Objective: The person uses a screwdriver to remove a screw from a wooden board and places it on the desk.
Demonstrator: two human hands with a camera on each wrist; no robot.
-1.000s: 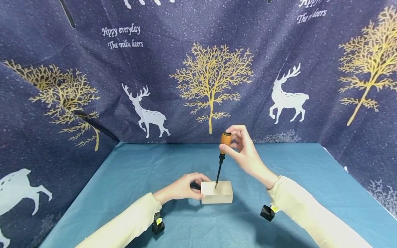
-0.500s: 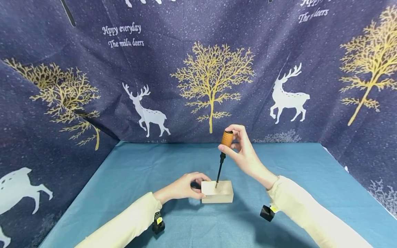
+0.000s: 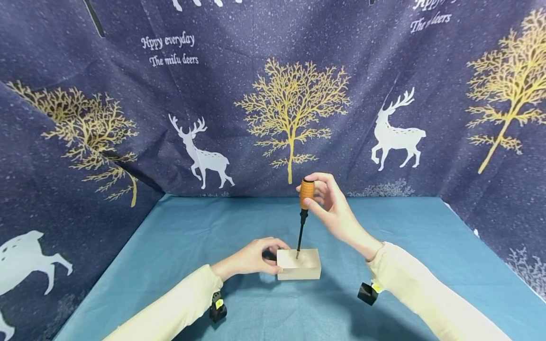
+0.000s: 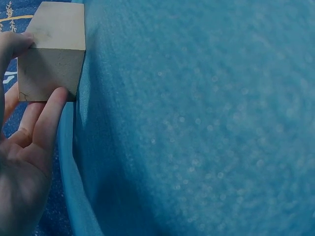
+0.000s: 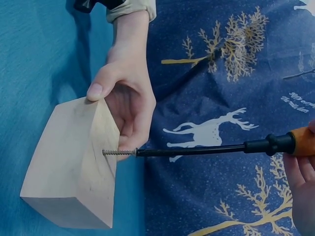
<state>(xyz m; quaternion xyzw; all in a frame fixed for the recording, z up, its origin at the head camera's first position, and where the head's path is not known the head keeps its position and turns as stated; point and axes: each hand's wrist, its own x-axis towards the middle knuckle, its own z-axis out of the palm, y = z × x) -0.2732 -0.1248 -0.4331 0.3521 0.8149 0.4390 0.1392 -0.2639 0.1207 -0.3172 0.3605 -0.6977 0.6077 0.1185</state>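
Observation:
A pale wooden block lies on the blue cloth. My left hand grips its left end between thumb and fingers; the left wrist view shows fingertips on the end of the block. A screw stands partway in the block's top face, its threads showing. The black shaft of a screwdriver meets the screw's head, slightly tilted in the head view. By its orange handle my right hand holds the screwdriver, with thumb and fingers around it and a finger at the black end cap.
Blue cloth covers the table. Behind it hangs a dark blue backdrop with printed deer and golden trees. Black wrist cameras sit at both cream sleeves.
The screwdriver's handle has tipped slightly left and the right fingers have shifted around it. The left hand and the block have stayed in place.

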